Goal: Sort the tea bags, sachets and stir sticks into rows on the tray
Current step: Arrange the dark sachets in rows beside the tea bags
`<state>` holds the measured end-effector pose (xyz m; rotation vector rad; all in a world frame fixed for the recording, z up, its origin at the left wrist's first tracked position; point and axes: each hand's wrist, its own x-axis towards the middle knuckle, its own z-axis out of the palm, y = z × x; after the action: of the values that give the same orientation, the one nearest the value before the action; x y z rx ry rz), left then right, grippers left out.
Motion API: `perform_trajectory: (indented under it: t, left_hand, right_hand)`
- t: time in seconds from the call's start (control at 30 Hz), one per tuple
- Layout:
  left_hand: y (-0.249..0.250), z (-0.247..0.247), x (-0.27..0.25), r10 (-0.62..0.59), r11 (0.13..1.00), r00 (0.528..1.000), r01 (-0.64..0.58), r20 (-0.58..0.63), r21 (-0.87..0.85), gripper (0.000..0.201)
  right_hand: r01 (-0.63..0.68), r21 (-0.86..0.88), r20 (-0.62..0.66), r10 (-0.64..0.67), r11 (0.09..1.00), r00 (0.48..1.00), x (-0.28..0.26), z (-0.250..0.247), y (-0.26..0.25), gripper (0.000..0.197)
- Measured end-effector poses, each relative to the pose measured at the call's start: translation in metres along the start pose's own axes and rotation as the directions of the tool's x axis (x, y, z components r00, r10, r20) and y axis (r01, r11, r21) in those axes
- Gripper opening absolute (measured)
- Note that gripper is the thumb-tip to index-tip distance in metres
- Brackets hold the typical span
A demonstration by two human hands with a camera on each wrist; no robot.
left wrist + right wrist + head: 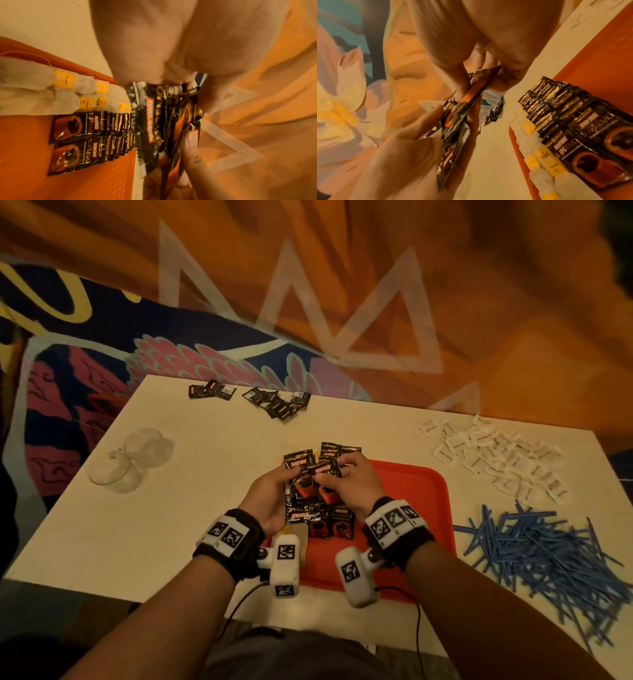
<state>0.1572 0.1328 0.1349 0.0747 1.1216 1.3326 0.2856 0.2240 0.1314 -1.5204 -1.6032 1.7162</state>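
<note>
Both hands hold a fanned stack of black coffee sachets (310, 484) just above the red tray (418, 501). My left hand (270, 494) grips the stack from the left, thumb on top. My right hand (346, 481) pinches the top sachet (471, 94) at its upper edge. On the tray lie overlapping rows of coffee sachets (85, 138) and, beside them, a row of tea bags (65, 93) with yellow tags. The same rows of sachets (583, 129) and tea bags (544, 162) show in the right wrist view.
On the white table (171, 508), small dark sachets (277, 402) lie at the far edge, white sachets (493, 457) are heaped at the right, and blue stir sticks (548, 556) are piled at the near right. Clear glass cups (133, 460) lie at the left.
</note>
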Motion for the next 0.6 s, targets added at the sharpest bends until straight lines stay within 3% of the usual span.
perform_trajectory:
  t: [0.13,0.23,0.27,0.4,0.6]
  left_hand:
    - [-0.004,0.007,0.001,0.017,0.999,0.999,-0.015,-0.045,0.050,0.038]
    - [-0.007,0.008,0.002,0.069,0.994,0.996,-0.064,-0.051,0.094,0.029]
    - [-0.008,0.008,0.002,0.077,0.992,0.996,-0.071,-0.054,0.102,0.026]
    - [-0.008,0.010,-0.001,0.094,0.990,0.995,-0.088,-0.044,0.112,0.019]
    - [-0.009,0.012,-0.003,0.128,0.981,0.989,-0.115,-0.076,0.158,0.027]
  right_hand:
    - [-0.060,0.099,0.040,0.056,0.993,0.998,0.006,-0.008,0.009,0.076]
    - [-0.002,0.245,0.086,-0.020,0.970,0.996,-0.004,-0.014,0.005,0.027]
    - [0.020,0.276,0.089,-0.046,0.961,0.995,-0.005,-0.017,0.003,0.021]
    - [0.029,0.385,0.035,-0.046,0.922,0.998,-0.001,-0.023,0.001,0.026]
    - [0.016,0.402,0.058,-0.043,0.916,0.997,0.001,-0.016,-0.004,0.031]
